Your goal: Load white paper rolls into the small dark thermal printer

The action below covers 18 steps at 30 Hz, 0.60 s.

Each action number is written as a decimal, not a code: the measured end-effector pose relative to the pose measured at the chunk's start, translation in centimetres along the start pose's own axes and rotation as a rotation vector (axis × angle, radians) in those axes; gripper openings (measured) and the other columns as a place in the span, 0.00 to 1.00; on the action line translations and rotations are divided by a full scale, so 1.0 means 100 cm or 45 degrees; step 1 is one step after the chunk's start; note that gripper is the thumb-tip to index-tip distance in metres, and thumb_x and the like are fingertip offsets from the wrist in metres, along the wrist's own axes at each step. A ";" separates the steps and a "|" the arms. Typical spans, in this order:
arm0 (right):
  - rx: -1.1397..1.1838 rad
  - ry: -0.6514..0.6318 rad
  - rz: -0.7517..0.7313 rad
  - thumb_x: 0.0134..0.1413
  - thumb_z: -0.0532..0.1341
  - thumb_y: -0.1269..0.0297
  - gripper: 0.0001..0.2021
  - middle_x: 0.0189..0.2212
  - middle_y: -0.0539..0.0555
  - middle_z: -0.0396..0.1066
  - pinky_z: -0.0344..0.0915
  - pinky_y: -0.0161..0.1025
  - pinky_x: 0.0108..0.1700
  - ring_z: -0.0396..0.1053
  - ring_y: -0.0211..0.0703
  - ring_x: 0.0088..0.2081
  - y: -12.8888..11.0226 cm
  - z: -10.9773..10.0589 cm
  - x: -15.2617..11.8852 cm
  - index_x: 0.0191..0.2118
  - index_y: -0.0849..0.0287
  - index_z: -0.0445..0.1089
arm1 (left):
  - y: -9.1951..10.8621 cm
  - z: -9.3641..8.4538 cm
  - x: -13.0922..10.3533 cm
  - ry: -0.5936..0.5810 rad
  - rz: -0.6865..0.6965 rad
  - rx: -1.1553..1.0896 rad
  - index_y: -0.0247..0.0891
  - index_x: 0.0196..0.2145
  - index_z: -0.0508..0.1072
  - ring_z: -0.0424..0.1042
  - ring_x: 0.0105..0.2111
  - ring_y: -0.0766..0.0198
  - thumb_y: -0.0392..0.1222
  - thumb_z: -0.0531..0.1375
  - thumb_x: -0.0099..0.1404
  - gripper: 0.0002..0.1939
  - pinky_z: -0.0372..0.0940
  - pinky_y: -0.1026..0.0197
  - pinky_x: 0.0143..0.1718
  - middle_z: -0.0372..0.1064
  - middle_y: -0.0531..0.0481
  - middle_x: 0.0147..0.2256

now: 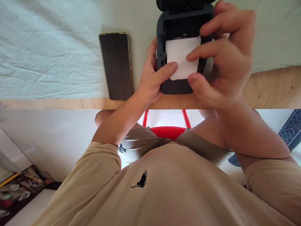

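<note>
A small black printer (162,34) lies near the table's front edge with its lid (183,4) raised. Inside it is a roll of white paper (182,58), its torn end lying toward me. My left hand (154,77) grips the printer's left side, its thumb over the paper and the other fingers partly hidden behind the casing. Over the printer's right side hovers my right hand (225,56), fingers curved and spread apart. One of its fingertips is over the paper; whether it touches I cannot tell.
A dark-screened phone (116,66) lies left of the printer on a wrinkled pale cloth (54,53). The table's wooden edge (272,86) runs across in front of me. Below it shows a red stool (168,132) between my legs. Assorted clutter (17,194) sits at lower left.
</note>
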State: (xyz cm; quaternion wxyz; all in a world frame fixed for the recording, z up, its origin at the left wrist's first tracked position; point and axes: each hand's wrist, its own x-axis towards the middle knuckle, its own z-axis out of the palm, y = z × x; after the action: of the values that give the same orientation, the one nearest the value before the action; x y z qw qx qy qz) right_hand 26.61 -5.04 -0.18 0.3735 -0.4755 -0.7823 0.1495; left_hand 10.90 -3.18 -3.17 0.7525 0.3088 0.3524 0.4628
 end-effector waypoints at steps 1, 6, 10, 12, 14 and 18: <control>0.005 0.007 0.087 0.49 0.53 0.56 0.16 0.45 0.52 0.56 0.55 0.39 0.64 0.56 0.34 0.54 -0.002 -0.001 0.001 0.41 0.60 0.65 | -0.002 -0.001 0.001 -0.011 0.010 0.005 0.52 0.40 0.65 0.71 0.37 0.63 0.46 0.65 0.47 0.21 0.66 0.58 0.40 0.69 0.56 0.35; 0.003 -0.014 0.306 0.44 0.58 0.54 0.22 0.48 0.52 0.53 0.60 0.37 0.59 0.54 0.34 0.54 -0.008 -0.001 0.004 0.47 0.57 0.61 | -0.016 -0.016 0.012 -0.178 0.108 -0.029 0.61 0.40 0.66 0.69 0.40 0.56 0.48 0.69 0.36 0.31 0.66 0.52 0.39 0.71 0.59 0.35; 0.133 -0.044 0.311 0.37 0.63 0.56 0.27 0.49 0.54 0.53 0.63 0.36 0.56 0.53 0.38 0.55 -0.009 -0.002 0.004 0.47 0.59 0.61 | -0.019 -0.019 0.012 -0.088 0.041 0.058 0.60 0.46 0.63 0.68 0.47 0.52 0.55 0.65 0.43 0.31 0.65 0.51 0.45 0.72 0.58 0.40; 0.277 0.038 0.373 0.40 0.61 0.57 0.26 0.50 0.50 0.53 0.65 0.33 0.53 0.55 0.36 0.56 -0.009 -0.004 0.004 0.49 0.54 0.59 | -0.016 -0.017 0.008 -0.081 0.036 0.202 0.58 0.52 0.58 0.70 0.48 0.55 0.53 0.62 0.48 0.33 0.67 0.54 0.47 0.70 0.57 0.43; 0.448 0.161 0.460 0.45 0.58 0.59 0.23 0.52 0.42 0.54 0.64 0.30 0.53 0.55 0.33 0.57 -0.007 -0.005 0.006 0.51 0.45 0.57 | -0.010 -0.014 0.005 -0.140 0.139 0.381 0.55 0.56 0.53 0.69 0.52 0.58 0.50 0.60 0.51 0.35 0.66 0.58 0.47 0.67 0.57 0.48; 0.677 0.386 0.412 0.49 0.54 0.64 0.17 0.43 0.41 0.63 0.64 0.30 0.48 0.60 0.30 0.55 -0.001 -0.002 0.015 0.47 0.45 0.63 | 0.003 -0.010 0.002 -0.410 0.389 0.839 0.48 0.57 0.56 0.61 0.56 0.55 0.52 0.52 0.56 0.31 0.63 0.56 0.47 0.56 0.52 0.59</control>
State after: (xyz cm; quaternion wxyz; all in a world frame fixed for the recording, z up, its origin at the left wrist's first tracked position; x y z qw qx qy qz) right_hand 26.31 -3.88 0.69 0.5679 -0.4963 -0.5660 0.3329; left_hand 9.99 -2.74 -3.57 0.5811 0.6512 0.3096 0.3774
